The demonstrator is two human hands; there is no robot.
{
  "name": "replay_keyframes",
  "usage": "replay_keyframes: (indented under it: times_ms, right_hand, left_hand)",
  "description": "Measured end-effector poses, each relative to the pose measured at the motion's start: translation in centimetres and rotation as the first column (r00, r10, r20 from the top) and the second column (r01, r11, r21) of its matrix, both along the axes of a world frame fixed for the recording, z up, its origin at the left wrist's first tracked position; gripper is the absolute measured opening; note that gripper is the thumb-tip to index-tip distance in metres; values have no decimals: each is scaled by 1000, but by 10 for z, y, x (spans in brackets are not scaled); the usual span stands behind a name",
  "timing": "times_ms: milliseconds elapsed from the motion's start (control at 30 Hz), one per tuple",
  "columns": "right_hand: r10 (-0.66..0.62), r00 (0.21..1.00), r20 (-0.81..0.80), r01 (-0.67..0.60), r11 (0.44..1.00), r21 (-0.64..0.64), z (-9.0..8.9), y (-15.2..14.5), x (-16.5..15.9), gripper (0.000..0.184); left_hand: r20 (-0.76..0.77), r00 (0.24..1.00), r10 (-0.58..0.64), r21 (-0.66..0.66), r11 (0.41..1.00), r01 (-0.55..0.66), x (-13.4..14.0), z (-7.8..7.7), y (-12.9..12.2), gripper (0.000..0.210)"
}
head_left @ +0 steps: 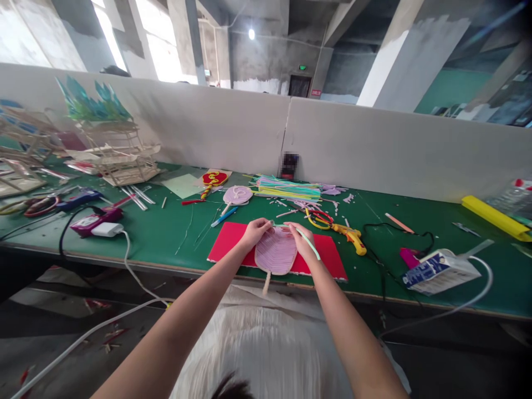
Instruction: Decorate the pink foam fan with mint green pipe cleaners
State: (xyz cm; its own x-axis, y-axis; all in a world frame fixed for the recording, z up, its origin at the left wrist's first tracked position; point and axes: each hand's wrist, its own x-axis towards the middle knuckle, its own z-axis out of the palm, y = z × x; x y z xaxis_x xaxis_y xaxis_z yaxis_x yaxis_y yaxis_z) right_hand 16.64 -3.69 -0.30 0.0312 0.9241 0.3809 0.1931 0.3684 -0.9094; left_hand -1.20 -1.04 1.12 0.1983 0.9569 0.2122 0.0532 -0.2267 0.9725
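Note:
A lilac fan-shaped piece with curved lines across it lies on a red board, its wooden stick handle pointing toward me past the table edge. At its top left edge my left hand has its fingers closed in a pinch at one end of a thin pale green strip. My right hand pinches the same strip at the fan's top right, and the strip's loose end trails over that hand. What lies directly under the fingertips is hidden.
Behind the board lie a bundle of coloured strips, a lilac round fan, a red-and-yellow ornament and a blue pen. On the right are a yellow glue gun, scissors and a carton. Stick models stand left.

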Motion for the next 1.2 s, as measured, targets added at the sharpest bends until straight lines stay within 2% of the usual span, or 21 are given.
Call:
replay_keyframes:
  times_ms: [200, 300, 367, 433, 533, 633, 700, 800, 900, 1033, 1200]
  right_hand:
    - [24, 985, -174, -36, 997, -67, -2, 3, -1, 34]
    - [17, 983, -185, -28, 998, -57, 0, 2, -2, 34]
    - [15, 981, -193, -24, 999, -42, 2, 1, -2, 34]
    - [24, 979, -202, -30, 999, -29, 3, 0, -3, 33]
    - [27, 973, -230, -33, 999, -24, 4, 1, -4, 32]
    - [-10, 969, -246, 3, 1000, -28, 4, 2, -2, 33]
    - [-41, 967, -250, 35, 999, -31, 4, 3, 0, 34]
    - [-75, 964, -255, 71, 997, -26, 4, 4, 2, 36]
    - [-90, 962, -256, 88, 996, -21, 4, 5, 3, 36]
    - [-111, 956, -273, 109, 994, -22, 4, 5, 4, 36]
    - [-105, 964, -245, 90, 994, -69, 0, 6, 3, 39]
  left_hand:
    - [136, 988, -75, -76, 993, 85, 2, -5, 4, 50]
    - [119, 992, -48, -67, 996, 56, 2, -7, 7, 48]
    - [74, 997, 24, -12, 1000, -23, 1, -9, 8, 43]
    - [-2, 989, 146, 59, 988, -145, 1, -10, 9, 36]
    - [-239, 916, 321, 190, 941, -280, 2, -12, 9, 28]
    - [-509, 798, 322, 299, 936, -186, 4, -12, 7, 23]
    - [-601, 749, 279, 311, 945, -103, 5, -11, 5, 22]
    - [-630, 736, 249, 309, 949, -56, 4, -9, 4, 19]
    - [-625, 739, 252, 305, 950, -66, 2, -9, 4, 20]
    - [-583, 747, 319, 301, 939, -165, 3, -8, 3, 20]
    - [-609, 672, 421, 324, 906, -273, 5, -7, 1, 30]
